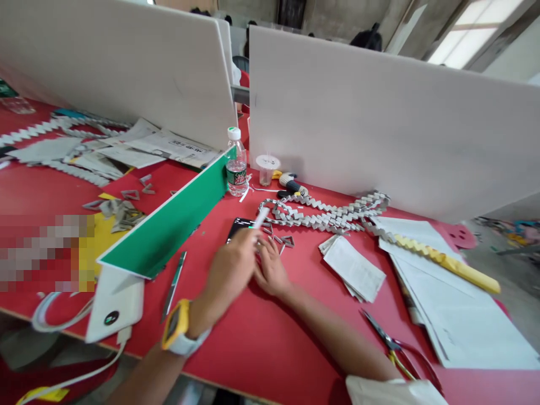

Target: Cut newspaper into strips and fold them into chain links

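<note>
My left hand (237,260), with a yellow and white watch on the wrist, is closed on a thin white paper strip (260,218) that sticks up from its fingers. Right beside it, my right hand (272,269) rests low over the red table, its fingers apart; its fingertips are partly hidden by the left hand. A dark phone (239,226) lies behind my left hand. Small folded paper pieces (287,241) lie just past my right fingers. Farther back is a long zigzag chain of folded paper (324,216), joined to a yellow rolled end (459,264).
A green divider board (169,219) stands at left, with a power bank (116,304) and a knife (174,287) near it. A water bottle (237,169) and a cup (266,169) stand behind. Pliers (392,343), a paper stack (353,267) and sheets (464,315) lie at right.
</note>
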{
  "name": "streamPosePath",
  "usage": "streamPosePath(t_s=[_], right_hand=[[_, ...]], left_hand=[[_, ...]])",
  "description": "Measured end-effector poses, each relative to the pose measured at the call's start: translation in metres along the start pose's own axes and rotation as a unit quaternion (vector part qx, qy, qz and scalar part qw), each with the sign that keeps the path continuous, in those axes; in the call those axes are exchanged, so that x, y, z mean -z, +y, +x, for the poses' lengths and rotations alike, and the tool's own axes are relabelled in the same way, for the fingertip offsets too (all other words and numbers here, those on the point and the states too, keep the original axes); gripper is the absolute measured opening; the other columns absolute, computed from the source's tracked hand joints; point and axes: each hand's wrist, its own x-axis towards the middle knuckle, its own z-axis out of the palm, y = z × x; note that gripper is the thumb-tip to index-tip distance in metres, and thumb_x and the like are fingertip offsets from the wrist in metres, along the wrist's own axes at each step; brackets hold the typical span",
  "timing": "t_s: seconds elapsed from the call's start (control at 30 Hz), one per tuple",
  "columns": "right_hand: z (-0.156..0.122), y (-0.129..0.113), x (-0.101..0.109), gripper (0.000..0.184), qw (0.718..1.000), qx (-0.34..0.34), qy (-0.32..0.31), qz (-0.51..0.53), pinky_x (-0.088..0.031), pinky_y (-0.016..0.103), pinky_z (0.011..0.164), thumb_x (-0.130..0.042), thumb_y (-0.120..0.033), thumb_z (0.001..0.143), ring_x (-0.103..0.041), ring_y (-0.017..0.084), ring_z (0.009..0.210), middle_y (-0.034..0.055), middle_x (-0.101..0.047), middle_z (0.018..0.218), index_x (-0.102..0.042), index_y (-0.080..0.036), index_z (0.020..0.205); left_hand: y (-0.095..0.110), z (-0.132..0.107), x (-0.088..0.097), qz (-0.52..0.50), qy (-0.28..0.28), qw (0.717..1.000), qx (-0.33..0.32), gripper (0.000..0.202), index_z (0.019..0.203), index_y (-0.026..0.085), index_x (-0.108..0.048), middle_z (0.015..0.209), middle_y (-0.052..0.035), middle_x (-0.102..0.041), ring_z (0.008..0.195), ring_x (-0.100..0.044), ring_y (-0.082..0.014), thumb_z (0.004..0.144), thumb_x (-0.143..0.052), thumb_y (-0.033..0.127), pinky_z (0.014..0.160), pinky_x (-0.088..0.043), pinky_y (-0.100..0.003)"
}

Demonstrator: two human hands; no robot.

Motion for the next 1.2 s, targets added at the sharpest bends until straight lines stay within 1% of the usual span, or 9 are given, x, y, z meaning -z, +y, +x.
streamPosePath(t_s=[0.07, 0.17, 0.23, 0.3, 0.47, 0.67, 0.73, 0.93, 1.2], right_hand=[[-0.002, -0.001, 0.002, 0.037, 1.0, 0.01, -0.003, 0.02, -0.023, 0.052, 0.111, -0.04, -0.016, 0.085, -0.037, 0.023, 0.132, 0.0115, -0.06, 0.121, -0.044, -0.017, 0.122], [-0.004, -0.006, 0.003, 0.036, 0.998, 0.007, -0.004, 0.061, -0.022, 0.051, 0.111, -0.04, -0.013, 0.085, -0.035, 0.022, 0.133, 0.0105, -0.061, 0.119, -0.044, -0.018, 0.12], [-0.004, -0.008, 0.002, 0.036, 0.997, 0.002, -0.005, 0.075, -0.022, 0.051, 0.111, -0.041, -0.013, 0.084, -0.035, 0.023, 0.133, 0.011, -0.06, 0.119, -0.045, -0.018, 0.119], [-0.004, -0.01, 0.0, 0.037, 0.997, 0.008, -0.01, 0.083, -0.023, 0.051, 0.11, -0.043, -0.013, 0.082, -0.036, 0.024, 0.132, 0.0114, -0.06, 0.118, -0.045, -0.018, 0.119], [-0.003, -0.008, -0.001, 0.037, 0.995, 0.033, -0.02, 0.093, -0.024, 0.053, 0.109, -0.042, -0.012, 0.081, -0.037, 0.024, 0.131, 0.0113, -0.06, 0.117, -0.044, -0.018, 0.117], [-0.002, -0.009, 0.001, 0.035, 0.994, 0.039, -0.041, 0.09, -0.024, 0.053, 0.108, -0.041, -0.012, 0.081, -0.035, 0.023, 0.133, 0.0128, -0.06, 0.117, -0.045, -0.018, 0.115], [-0.001, -0.009, 0.002, 0.035, 0.994, 0.039, -0.043, 0.091, -0.024, 0.053, 0.108, -0.041, -0.012, 0.08, -0.036, 0.023, 0.132, 0.0134, -0.06, 0.118, -0.045, -0.017, 0.115], [-0.001, -0.008, 0.001, 0.036, 0.994, 0.042, -0.034, 0.093, -0.025, 0.052, 0.107, -0.042, -0.012, 0.079, -0.039, 0.024, 0.129, 0.0142, -0.059, 0.116, -0.045, -0.016, 0.115], [-0.001, -0.006, 0.002, 0.037, 0.991, 0.063, -0.006, 0.117, -0.036, 0.047, 0.096, -0.042, -0.01, 0.073, -0.05, 0.025, 0.112, 0.0147, -0.056, 0.114, -0.05, -0.016, 0.109]], left_hand=[[-0.043, -0.001, 0.005, 0.014, 0.024, 0.997, 0.073, 0.03, 0.104, 0.018, -0.058, 0.102, -0.0067, -0.067, 0.094, -0.063, -0.0218, 0.088, -0.034, 0.018, 0.082, -0.05, -0.034], [-0.094, -0.015, -0.003, -0.025, 0.033, 0.992, 0.119, 0.03, 0.104, 0.017, -0.061, 0.106, -0.0094, -0.065, 0.099, -0.061, -0.0233, 0.085, -0.039, 0.025, 0.087, -0.048, -0.035], [-0.114, -0.024, -0.013, -0.08, 0.038, 0.983, 0.159, 0.032, 0.105, 0.016, -0.062, 0.107, -0.0105, -0.065, 0.095, -0.062, -0.0227, 0.084, -0.045, 0.034, 0.083, -0.049, -0.033], [-0.123, -0.029, -0.025, -0.128, 0.01, 0.974, 0.185, 0.038, 0.106, 0.016, -0.062, 0.106, -0.0111, -0.066, 0.089, -0.063, -0.0217, 0.083, -0.048, 0.042, 0.077, -0.05, -0.032], [-0.129, -0.034, -0.04, -0.157, -0.031, 0.974, 0.162, 0.044, 0.117, 0.017, -0.058, 0.114, -0.0118, -0.061, 0.088, -0.061, -0.02, 0.082, -0.051, 0.044, 0.078, -0.049, -0.032], [-0.128, -0.038, -0.035, -0.125, -0.057, 0.978, 0.154, 0.047, 0.121, 0.017, -0.056, 0.105, -0.0105, -0.061, 0.081, -0.06, -0.0185, 0.082, -0.052, 0.042, 0.077, -0.049, -0.032], [-0.126, -0.038, -0.033, -0.129, -0.051, 0.977, 0.159, 0.047, 0.121, 0.017, -0.057, 0.102, -0.0103, -0.062, 0.08, -0.06, -0.0187, 0.083, -0.051, 0.043, 0.075, -0.049, -0.032], [-0.124, -0.035, -0.033, -0.201, -0.034, 0.96, 0.194, 0.044, 0.113, 0.015, -0.061, 0.113, -0.0122, -0.062, 0.098, -0.061, -0.0232, 0.084, -0.047, 0.045, 0.08, -0.05, -0.032], [-0.126, -0.031, -0.034, -0.163, -0.039, 0.969, 0.183, 0.045, 0.114, 0.016, -0.061, 0.114, -0.012, -0.064, 0.099, -0.061, -0.024, 0.081, -0.053, 0.046, 0.083, -0.049, -0.033]])
